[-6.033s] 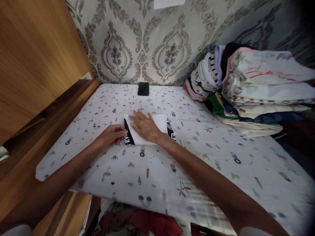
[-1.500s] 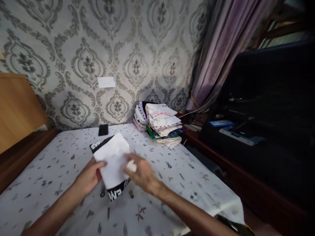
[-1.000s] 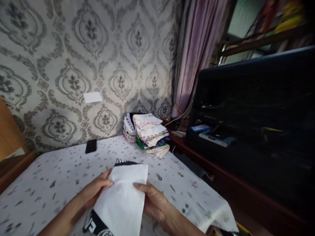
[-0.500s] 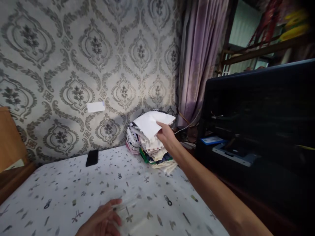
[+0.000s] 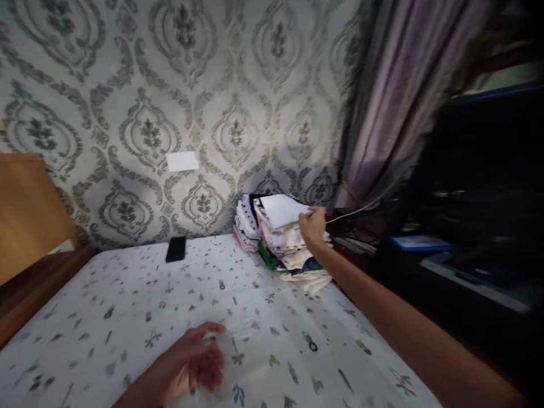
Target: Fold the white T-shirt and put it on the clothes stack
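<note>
My right hand reaches out to a stack of folded clothes at the far right corner of the bed. Its fingers pinch the right edge of a white folded garment with a black band, which lies on top of the stack. My left hand rests low on the patterned white bed sheet, near me. Its fingers are loosely bent and apart and hold nothing. It looks a little blurred.
A black phone lies on the sheet by the patterned wall. A wooden headboard stands at the left. At the right are a purple curtain and a dark cabinet with a blue item on it.
The white garment, held in both hands a second ago, went right in my right hand and now lies on the stack. My left hand dropped to the sheet.
</note>
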The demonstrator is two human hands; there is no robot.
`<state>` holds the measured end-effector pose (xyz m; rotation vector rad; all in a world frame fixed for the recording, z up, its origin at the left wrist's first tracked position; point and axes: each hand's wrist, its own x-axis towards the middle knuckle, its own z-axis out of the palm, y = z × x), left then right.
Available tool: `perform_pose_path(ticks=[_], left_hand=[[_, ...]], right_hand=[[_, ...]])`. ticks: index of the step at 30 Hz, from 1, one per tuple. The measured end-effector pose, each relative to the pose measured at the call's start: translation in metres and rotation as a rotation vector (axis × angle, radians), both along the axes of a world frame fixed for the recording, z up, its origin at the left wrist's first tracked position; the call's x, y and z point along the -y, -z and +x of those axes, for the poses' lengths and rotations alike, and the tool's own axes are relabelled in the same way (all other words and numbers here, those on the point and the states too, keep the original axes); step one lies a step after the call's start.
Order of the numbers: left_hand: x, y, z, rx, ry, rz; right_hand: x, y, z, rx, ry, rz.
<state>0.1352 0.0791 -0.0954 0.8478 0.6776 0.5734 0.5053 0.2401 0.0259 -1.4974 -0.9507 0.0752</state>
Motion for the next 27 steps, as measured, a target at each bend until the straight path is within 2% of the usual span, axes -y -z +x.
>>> perform_pose_path(ticks=[2, 3, 5, 9, 11, 13, 14, 17, 21, 24, 27], left_hand=[[-0.019, -0.006, -0.006, -0.206, -0.011, 0.140], [-0.033, -0.010, -0.011, -0.370, -0.028, 0.234], [-0.066, -0.017, -0.026, -0.880, -0.173, 0.539], [-0.141, -0.029, -0.055, -1.259, -0.496, 0.687], [-0.175, -0.029, -0.059, -1.388, -0.603, 0.697], [-0.202, -0.024, -0.055, -1.474, -0.652, 0.689], [-0.213, -0.021, -0.052, -1.503, -0.660, 0.689], [-0.234, -0.010, -0.041, -1.542, -0.662, 0.709], [-0.245, -0.011, -0.043, -1.527, -0.664, 0.660], [-0.243, -0.021, -0.054, -1.459, -0.682, 0.587], [-0.221, -0.029, -0.066, -1.283, -0.692, 0.597]], right_hand=[[-0.003, 0.007, -0.002, 0.202, -0.043, -0.035], [-0.007, 0.012, -0.003, 0.386, -0.083, -0.094], [-0.017, 0.022, -0.006, 0.613, -0.171, -0.180], [-0.017, 0.029, -0.014, 0.671, -0.191, -0.196], [0.001, 0.027, -0.027, 0.692, -0.189, -0.129], [0.026, 0.027, -0.048, 0.681, -0.283, 0.027], [0.040, 0.029, -0.062, 0.632, -0.367, 0.073], [0.076, 0.043, -0.110, 0.401, -0.660, 0.039], [0.096, 0.072, -0.166, -0.011, -0.882, -0.138], [0.097, 0.091, -0.194, -0.497, -1.029, -0.304], [0.096, 0.105, -0.215, -0.990, -1.125, -0.400]])
